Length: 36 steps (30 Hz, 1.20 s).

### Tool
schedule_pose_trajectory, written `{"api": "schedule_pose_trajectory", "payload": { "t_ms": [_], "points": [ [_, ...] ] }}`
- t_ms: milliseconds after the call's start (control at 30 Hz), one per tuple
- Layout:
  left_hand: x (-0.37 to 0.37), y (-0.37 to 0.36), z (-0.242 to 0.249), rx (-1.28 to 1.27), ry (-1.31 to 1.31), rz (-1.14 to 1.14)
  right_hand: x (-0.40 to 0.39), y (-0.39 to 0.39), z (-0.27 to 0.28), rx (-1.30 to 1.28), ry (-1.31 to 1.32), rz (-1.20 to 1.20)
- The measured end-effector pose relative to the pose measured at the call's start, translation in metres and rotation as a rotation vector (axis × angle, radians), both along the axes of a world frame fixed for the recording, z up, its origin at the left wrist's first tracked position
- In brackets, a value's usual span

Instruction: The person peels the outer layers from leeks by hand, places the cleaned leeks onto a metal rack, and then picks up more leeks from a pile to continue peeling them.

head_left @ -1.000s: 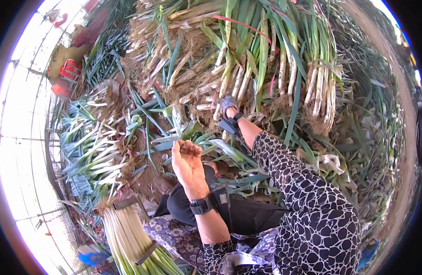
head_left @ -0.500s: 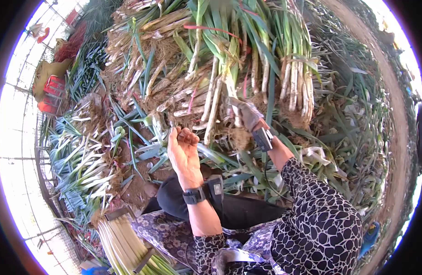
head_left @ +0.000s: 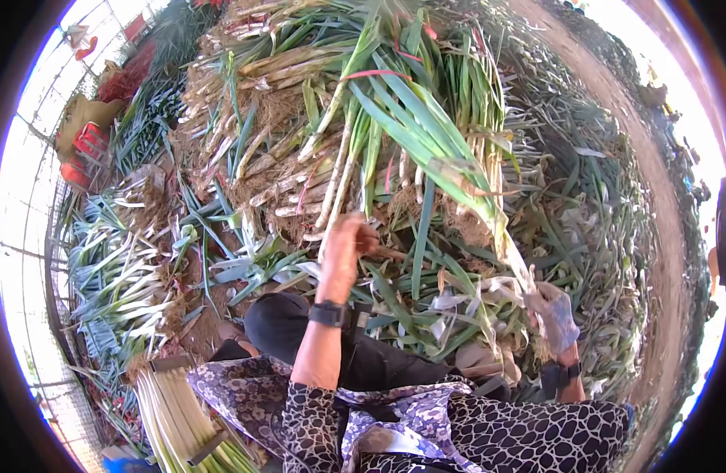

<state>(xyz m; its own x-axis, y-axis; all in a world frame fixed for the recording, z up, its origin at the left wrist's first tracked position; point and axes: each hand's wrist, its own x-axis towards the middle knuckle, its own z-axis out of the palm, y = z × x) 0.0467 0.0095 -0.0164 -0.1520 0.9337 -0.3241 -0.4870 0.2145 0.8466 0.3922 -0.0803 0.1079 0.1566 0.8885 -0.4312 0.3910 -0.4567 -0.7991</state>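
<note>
- Your right hand, gloved, sits at the lower right of the frame; its fingers are closed around the white base of a leek, whose green leaves run up to the top centre
- Your left hand, bare, is at the centre, fingers curled on a stalk in the heap
- A trimmed bundle lies at the lower left

Two hands are visible: the left hand and the right hand. Each wrist carries one black band, two in total. One leek is pulled out at the right. One stack of trimmed leeks lies at lower left. Two red crates stand at far left.
</note>
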Motion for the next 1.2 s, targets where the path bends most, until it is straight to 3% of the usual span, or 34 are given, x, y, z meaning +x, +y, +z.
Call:
{"api": "schedule_pose_trajectory", "payload": {
  "t_ms": [133, 200, 267, 400, 467, 500, 533, 567, 600, 633, 667, 767, 867, 1000, 1067, 1133, 1200],
  "points": [
    [0.069, -0.001, -0.001, -0.036, -0.034, -0.469, 0.007, -0.032, 0.006, 0.003, -0.047, 0.054],
    [0.095, -0.002, 0.002, 0.084, -0.180, -0.639, 0.007, -0.048, 0.008, 0.021, -0.251, 0.136],
    [0.111, -0.004, 0.015, -0.011, -0.366, -0.685, 0.019, -0.069, -0.018, 0.196, -0.361, 0.240],
    [0.112, -0.023, 0.036, 0.163, -0.390, -0.646, 0.025, -0.077, -0.028, 0.337, -0.397, 0.209],
    [0.092, -0.025, 0.059, 0.282, -0.219, -0.575, 0.010, -0.060, -0.034, 0.295, -0.436, 0.224],
    [0.081, -0.025, 0.077, 0.335, -0.148, -0.490, -0.001, -0.049, -0.047, 0.283, -0.301, 0.159],
    [0.070, -0.022, 0.087, 0.324, -0.152, -0.440, -0.004, -0.030, -0.071, 0.335, -0.301, 0.241],
    [0.057, -0.021, 0.100, 0.364, -0.150, -0.341, -0.040, -0.014, -0.045, 0.217, -0.220, 0.180],
    [0.045, -0.013, 0.090, 0.444, -0.098, -0.257, -0.056, 0.001, -0.057, 0.179, 0.024, 0.142],
    [0.031, -0.006, 0.075, 0.456, -0.104, -0.160, -0.066, 0.018, -0.080, 0.297, -0.069, 0.229],
    [0.015, -0.002, 0.062, 0.471, -0.096, -0.060, -0.083, 0.033, -0.094, 0.264, 0.124, 0.219],
    [-0.022, -0.002, 0.041, 0.445, -0.164, 0.137, -0.130, 0.056, -0.115, 0.178, 0.272, 0.291],
    [-0.052, 0.002, 0.038, 0.380, 0.019, 0.308, -0.169, 0.064, -0.107, 0.068, 0.320, 0.331],
    [-0.063, 0.005, 0.040, 0.433, 0.027, 0.519, -0.196, 0.070, -0.126, 0.093, 0.441, 0.368],
    [-0.068, 0.005, 0.040, 0.437, 0.046, 0.552, -0.198, 0.072, -0.117, -0.019, 0.471, 0.370],
    [-0.078, 0.006, 0.037, 0.380, -0.094, 0.565, -0.199, 0.073, -0.108, -0.128, 0.633, 0.405],
    [-0.080, 0.007, 0.036, 0.438, -0.177, 0.569, -0.199, 0.073, -0.106, -0.156, 0.614, 0.399]
  ]
}}
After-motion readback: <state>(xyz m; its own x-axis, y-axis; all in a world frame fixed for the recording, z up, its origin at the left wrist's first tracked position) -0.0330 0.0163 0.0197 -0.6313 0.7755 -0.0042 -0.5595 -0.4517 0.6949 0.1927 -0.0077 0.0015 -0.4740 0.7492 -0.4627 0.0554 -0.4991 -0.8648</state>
